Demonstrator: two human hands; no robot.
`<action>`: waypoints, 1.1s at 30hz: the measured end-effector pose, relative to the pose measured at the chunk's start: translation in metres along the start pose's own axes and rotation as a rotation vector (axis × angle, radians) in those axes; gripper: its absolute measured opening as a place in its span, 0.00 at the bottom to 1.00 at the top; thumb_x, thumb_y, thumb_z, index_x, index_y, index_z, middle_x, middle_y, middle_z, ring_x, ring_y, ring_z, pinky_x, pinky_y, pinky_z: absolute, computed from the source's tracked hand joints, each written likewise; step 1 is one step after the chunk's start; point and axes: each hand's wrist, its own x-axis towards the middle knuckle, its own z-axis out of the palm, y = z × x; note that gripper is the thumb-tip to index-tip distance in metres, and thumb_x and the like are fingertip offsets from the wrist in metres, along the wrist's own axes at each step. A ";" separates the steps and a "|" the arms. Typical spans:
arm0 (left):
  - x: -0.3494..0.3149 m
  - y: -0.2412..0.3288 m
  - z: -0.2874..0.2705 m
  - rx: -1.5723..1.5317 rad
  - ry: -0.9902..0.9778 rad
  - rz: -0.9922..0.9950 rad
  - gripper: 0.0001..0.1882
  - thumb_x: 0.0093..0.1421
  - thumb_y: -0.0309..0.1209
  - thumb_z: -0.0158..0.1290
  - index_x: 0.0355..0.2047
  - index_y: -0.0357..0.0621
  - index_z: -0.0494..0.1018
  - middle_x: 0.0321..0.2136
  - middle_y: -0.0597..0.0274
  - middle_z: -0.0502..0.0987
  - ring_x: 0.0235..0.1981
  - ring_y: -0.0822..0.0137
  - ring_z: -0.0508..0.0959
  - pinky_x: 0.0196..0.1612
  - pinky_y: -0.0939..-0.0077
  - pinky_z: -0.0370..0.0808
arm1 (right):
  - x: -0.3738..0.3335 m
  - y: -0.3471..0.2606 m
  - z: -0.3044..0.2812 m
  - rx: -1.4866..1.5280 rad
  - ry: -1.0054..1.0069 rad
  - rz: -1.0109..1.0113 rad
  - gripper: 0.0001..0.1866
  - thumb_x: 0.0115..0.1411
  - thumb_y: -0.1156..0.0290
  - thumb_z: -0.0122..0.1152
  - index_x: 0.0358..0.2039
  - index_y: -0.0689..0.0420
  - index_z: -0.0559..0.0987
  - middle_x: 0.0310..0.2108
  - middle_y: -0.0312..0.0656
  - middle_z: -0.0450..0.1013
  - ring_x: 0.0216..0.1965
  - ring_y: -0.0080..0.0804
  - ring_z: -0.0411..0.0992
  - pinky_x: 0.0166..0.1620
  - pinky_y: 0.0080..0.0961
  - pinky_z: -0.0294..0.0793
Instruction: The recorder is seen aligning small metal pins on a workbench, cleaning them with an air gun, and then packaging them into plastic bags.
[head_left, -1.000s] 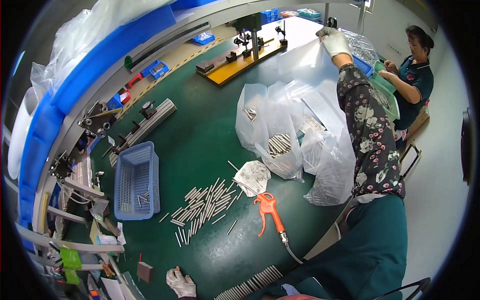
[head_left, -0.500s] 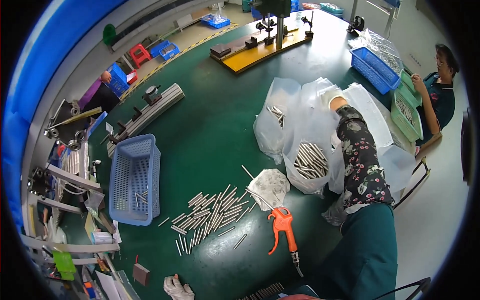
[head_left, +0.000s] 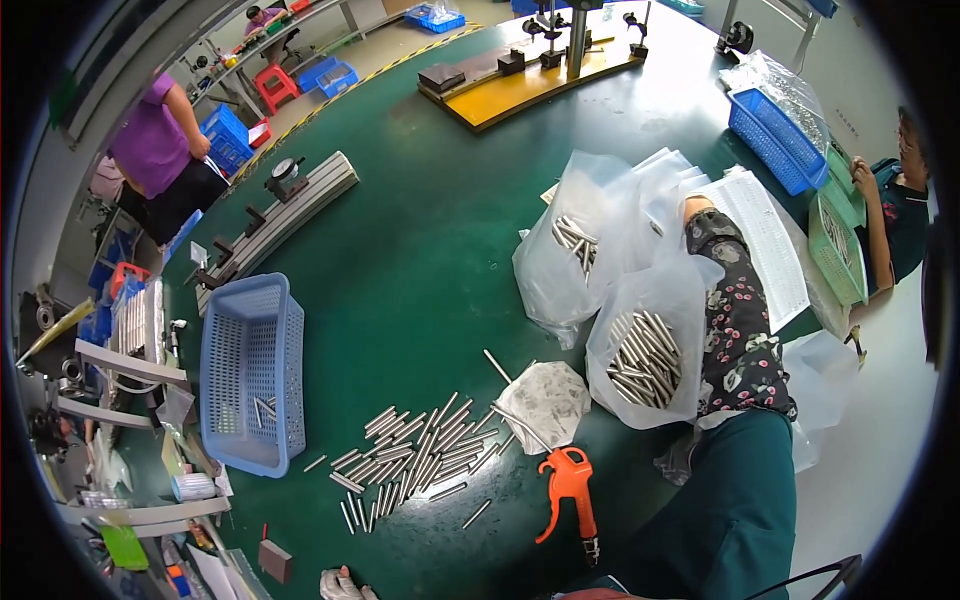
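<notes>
My right arm, in a dark flowered sleeve, reaches across the right side of the table. Only a bit of my right hand (head_left: 697,206) shows at the wrist. Its fingers are hidden among translucent plastic bags (head_left: 672,185). Close to that forearm stands an open plastic bag of metal pins (head_left: 643,360), and farther left another bag (head_left: 575,245) holds fewer pins. At the lower edge my left hand (head_left: 343,584), in a pale glove, rests on the table, partly cut off, fingers loosely apart and nothing seen in them. Ahead of it lies a spread of loose metal pins (head_left: 415,450).
An orange air blow gun (head_left: 570,495) lies with its nozzle over a white cloth (head_left: 548,400). A blue basket (head_left: 208,390) with several pins stands left. Gauge stands (head_left: 285,225) are farther back. A co-worker (head_left: 900,220) sits at right by a green basket (head_left: 838,250).
My right hand has slipped out of sight among the bags. The near pin bag opens wider toward me. My left hand sits lower in the picture, and the whole view has shifted slightly.
</notes>
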 end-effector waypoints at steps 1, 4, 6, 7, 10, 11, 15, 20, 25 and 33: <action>0.000 0.002 0.001 0.004 -0.002 -0.002 0.24 0.48 0.32 0.49 0.43 0.28 0.67 0.38 0.37 0.68 0.39 0.40 0.68 0.43 0.49 0.66 | 0.001 0.000 0.004 0.001 0.002 0.001 0.13 0.52 0.69 0.51 0.37 0.57 0.78 0.38 0.48 0.75 0.40 0.44 0.74 0.43 0.36 0.72; -0.002 0.006 0.003 0.087 0.102 -0.011 0.23 0.50 0.33 0.49 0.44 0.30 0.68 0.39 0.38 0.68 0.40 0.41 0.69 0.45 0.50 0.67 | 0.006 0.000 0.011 -0.003 0.011 0.007 0.13 0.53 0.70 0.51 0.37 0.57 0.78 0.39 0.48 0.74 0.40 0.44 0.74 0.43 0.36 0.72; 0.000 0.006 -0.001 0.055 0.088 -0.009 0.22 0.52 0.34 0.48 0.45 0.32 0.68 0.39 0.39 0.68 0.40 0.41 0.69 0.45 0.51 0.67 | 0.007 0.002 0.014 -0.006 0.018 0.013 0.12 0.53 0.70 0.51 0.37 0.57 0.78 0.39 0.48 0.74 0.40 0.44 0.74 0.43 0.36 0.72; -0.003 0.003 0.001 0.055 0.088 -0.010 0.22 0.52 0.34 0.48 0.45 0.32 0.68 0.39 0.39 0.68 0.40 0.41 0.69 0.45 0.51 0.67 | 0.008 0.002 0.014 -0.009 0.022 0.016 0.12 0.53 0.70 0.50 0.37 0.57 0.78 0.39 0.48 0.74 0.40 0.44 0.74 0.43 0.36 0.73; -0.008 -0.003 0.010 0.079 0.132 0.004 0.24 0.49 0.34 0.50 0.46 0.33 0.68 0.40 0.39 0.68 0.42 0.41 0.68 0.46 0.52 0.66 | 0.012 0.007 0.011 -0.020 0.046 0.027 0.12 0.53 0.70 0.50 0.37 0.57 0.78 0.39 0.48 0.74 0.40 0.44 0.74 0.43 0.36 0.73; -0.006 -0.003 0.010 0.079 0.080 -0.015 0.26 0.47 0.34 0.51 0.47 0.34 0.67 0.40 0.39 0.68 0.42 0.41 0.68 0.46 0.52 0.66 | 0.013 0.010 0.010 -0.028 0.051 0.032 0.12 0.53 0.71 0.50 0.38 0.57 0.78 0.39 0.48 0.74 0.40 0.44 0.74 0.43 0.36 0.73; 0.003 0.006 -0.002 0.060 -0.004 -0.064 0.29 0.41 0.30 0.53 0.46 0.34 0.67 0.40 0.40 0.68 0.43 0.41 0.67 0.46 0.51 0.66 | 0.013 0.013 0.003 -0.031 0.084 0.038 0.12 0.54 0.71 0.49 0.38 0.57 0.77 0.39 0.47 0.74 0.40 0.44 0.74 0.43 0.36 0.73; 0.008 0.011 -0.004 0.014 0.008 -0.075 0.27 0.39 0.27 0.54 0.44 0.34 0.67 0.39 0.40 0.68 0.41 0.42 0.68 0.45 0.50 0.66 | -0.008 0.035 -0.077 0.239 0.544 0.188 0.11 0.55 0.65 0.51 0.38 0.48 0.77 0.36 0.44 0.74 0.38 0.44 0.73 0.42 0.36 0.72; 0.007 0.009 -0.004 -0.017 0.062 -0.074 0.28 0.39 0.28 0.56 0.44 0.35 0.67 0.38 0.40 0.68 0.41 0.42 0.68 0.45 0.50 0.67 | -0.036 0.043 -0.137 0.475 1.003 0.222 0.11 0.54 0.62 0.55 0.38 0.48 0.77 0.35 0.42 0.75 0.38 0.42 0.73 0.40 0.34 0.72; 0.003 0.004 0.006 -0.098 0.183 -0.051 0.24 0.37 0.27 0.56 0.39 0.38 0.69 0.39 0.53 0.66 0.44 0.50 0.66 0.47 0.56 0.64 | -0.147 -0.005 -0.220 0.255 1.504 -0.649 0.18 0.49 0.83 0.56 0.43 0.60 0.74 0.39 0.46 0.73 0.35 0.40 0.72 0.38 0.30 0.70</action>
